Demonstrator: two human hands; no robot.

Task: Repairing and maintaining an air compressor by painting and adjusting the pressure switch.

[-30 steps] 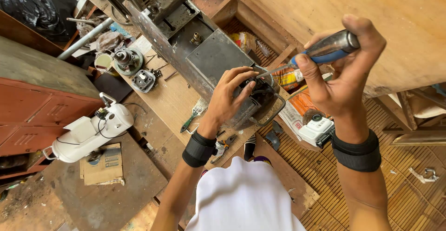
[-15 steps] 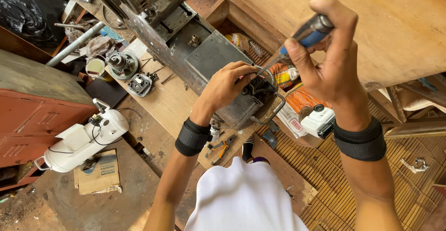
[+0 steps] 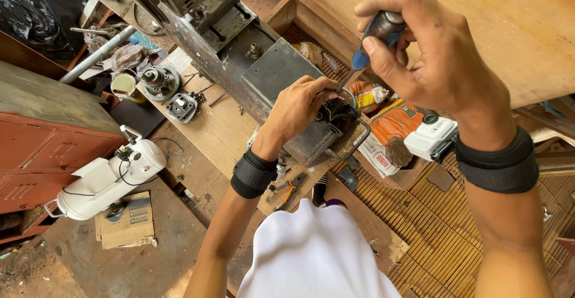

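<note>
The right hand (image 3: 440,64) is clamped around the blue-and-grey handle of a screwdriver (image 3: 376,37), whose thin shaft slants down to the black end of a heavy grey metal machine body (image 3: 272,79). That machine lies along the wooden table (image 3: 209,127), its worked end jutting over the table's near edge above the slatted floor (image 3: 407,214). The left hand (image 3: 299,109) is closed over that black end, fingers curled on the housing right beside the screwdriver tip; whether it grips a loose part or only steadies the casing cannot be told.

The main risk, as I judge it, is a slip. The shaft comes in at a slant, not square, so if the tip rides out of its slot under pressure it would drive straight into the left fingers, which sit touching or just beside the point of work. The high grip on the handle gives force but little control over the tip.

A second risk is a lost fastener. The worked end hangs past the table edge, so any small screw that comes free would fall toward the slats, the orange bags (image 3: 392,127) and the white device (image 3: 431,137) below, where it would be hard to find.

Pliers (image 3: 286,190) lie at the near edge under the left wrist, and a nudge of the forearm could knock them off. A round motor part (image 3: 159,81) and a small grey casing (image 3: 181,107) sit well apart toward the far left of the table, out of harm.
</note>
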